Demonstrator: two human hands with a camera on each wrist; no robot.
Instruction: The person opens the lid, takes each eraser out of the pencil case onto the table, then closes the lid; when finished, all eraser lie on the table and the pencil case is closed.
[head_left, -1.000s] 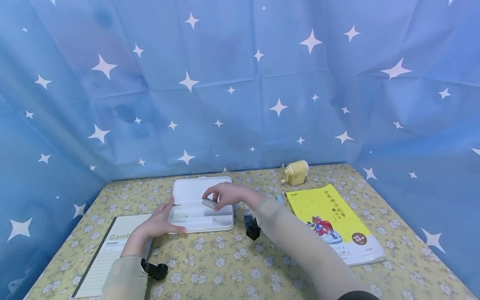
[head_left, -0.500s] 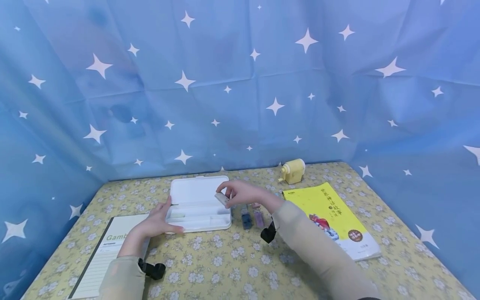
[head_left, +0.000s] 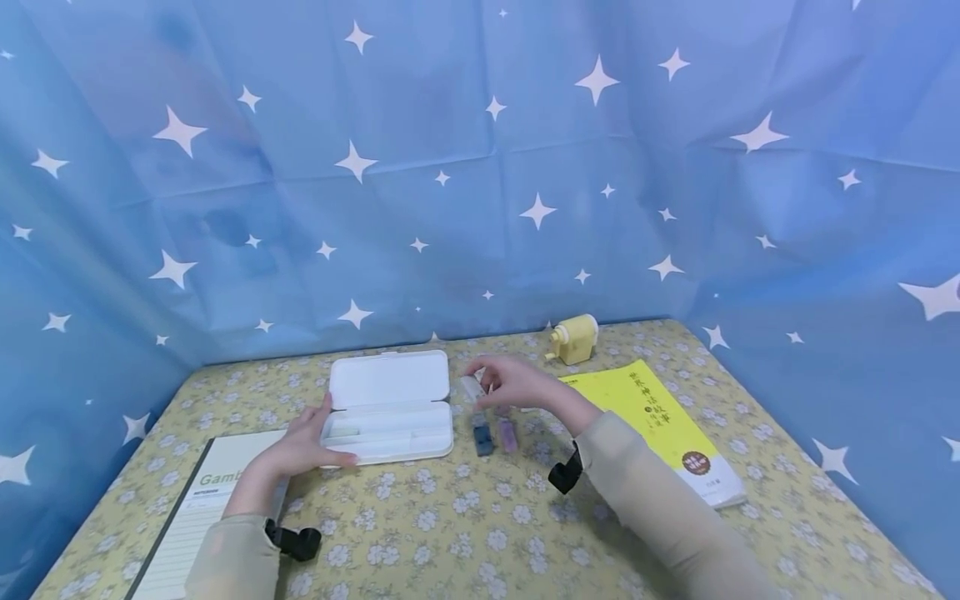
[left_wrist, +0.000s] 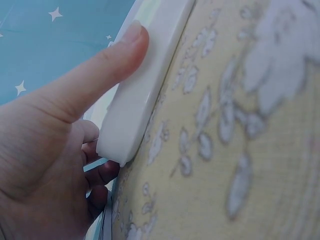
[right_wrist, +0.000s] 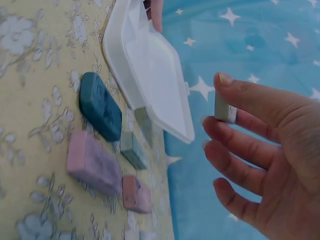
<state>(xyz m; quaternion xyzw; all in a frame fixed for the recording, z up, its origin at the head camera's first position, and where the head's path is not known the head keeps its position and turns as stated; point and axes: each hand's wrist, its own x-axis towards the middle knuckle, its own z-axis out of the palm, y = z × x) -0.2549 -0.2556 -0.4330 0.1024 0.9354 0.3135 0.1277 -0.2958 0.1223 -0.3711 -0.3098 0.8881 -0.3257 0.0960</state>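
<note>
A white pencil case [head_left: 390,379] lies with its lid up, a pale strip-like piece [head_left: 343,432] in its left compartment. My left hand [head_left: 300,446] grips its left end; in the left wrist view the thumb [left_wrist: 107,65] presses the front wall and the fingers curl behind the end. Just right of the case, my right hand [head_left: 517,383] pinches a whitish eraser [right_wrist: 223,107] between thumb and fingers, held above the table. Beneath it lie a dark blue eraser [right_wrist: 100,106], a purple eraser [right_wrist: 94,162], a pale green eraser [right_wrist: 133,151] and a pink eraser [right_wrist: 136,194].
A notebook [head_left: 217,492] lies partly under my left forearm. On the right is a yellow book [head_left: 645,408], overlapped by my right sleeve. A yellow pencil sharpener [head_left: 575,340] with a crank stands at the back. A blue starry curtain [head_left: 420,167] hangs behind the flowered tablecloth [head_left: 420,533].
My right hand has carried the eraser from over the pencil case rightward, to above the other erasers, which have come into sight. My left hand keeps its grip on the case.
</note>
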